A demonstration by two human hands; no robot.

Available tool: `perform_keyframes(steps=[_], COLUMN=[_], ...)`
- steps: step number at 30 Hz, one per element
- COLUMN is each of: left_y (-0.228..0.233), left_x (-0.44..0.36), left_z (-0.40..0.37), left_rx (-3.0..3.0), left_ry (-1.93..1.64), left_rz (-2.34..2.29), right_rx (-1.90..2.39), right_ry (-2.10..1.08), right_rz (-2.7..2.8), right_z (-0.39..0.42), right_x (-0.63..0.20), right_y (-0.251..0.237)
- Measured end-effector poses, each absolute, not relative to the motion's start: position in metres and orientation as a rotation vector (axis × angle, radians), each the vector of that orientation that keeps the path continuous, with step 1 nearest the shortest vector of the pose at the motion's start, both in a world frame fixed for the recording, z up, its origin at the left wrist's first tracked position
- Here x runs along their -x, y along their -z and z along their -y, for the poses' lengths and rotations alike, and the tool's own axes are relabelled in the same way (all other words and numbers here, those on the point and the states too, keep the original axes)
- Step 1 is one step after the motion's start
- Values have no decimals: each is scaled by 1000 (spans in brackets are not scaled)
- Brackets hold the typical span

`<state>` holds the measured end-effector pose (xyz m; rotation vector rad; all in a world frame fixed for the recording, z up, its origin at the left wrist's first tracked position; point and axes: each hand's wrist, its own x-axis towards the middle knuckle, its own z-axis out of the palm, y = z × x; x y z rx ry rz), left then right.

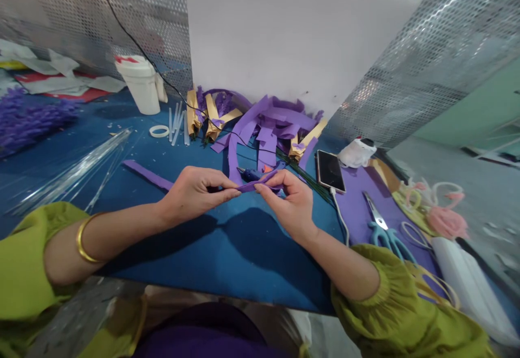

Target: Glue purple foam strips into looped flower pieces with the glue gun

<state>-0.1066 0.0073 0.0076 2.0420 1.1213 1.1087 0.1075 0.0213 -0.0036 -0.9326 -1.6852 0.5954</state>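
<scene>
A narrow purple strip (248, 186) is stretched between my two hands above the blue table. My left hand (199, 189) pinches it between thumb and fingertips, and a long tail of purple strip (148, 175) shows beyond this hand to the left. Close by, my right hand (290, 198) pinches the strip too, its thumb in front. Just behind the fingers lies a dark blue glue gun (251, 174), partly hidden by them. Past it sits a heap of loose purple strips (270, 125), some of them curled.
Small tan-wrapped purple bunches (214, 118), glue sticks (176, 122), a tape roll (158, 131) and a white cup (140, 84) stand behind. Clear wrappers (77, 171) lie left. On the right are a phone (330, 170) with cable, scissors (384, 228) and a pink flower (447, 221).
</scene>
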Motion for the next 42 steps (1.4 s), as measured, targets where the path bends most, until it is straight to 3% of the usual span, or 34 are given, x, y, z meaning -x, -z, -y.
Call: perform_keyframes(steps=[42], left_y=[-6], left_x=[100], left_z=[0], left_rx=[-2239], left_ry=[-1196], left_rz=[-1054], right_rx=[782], right_ry=[-533], right_rz=[1883], right_z=[-13], right_x=[-105], right_y=[4])
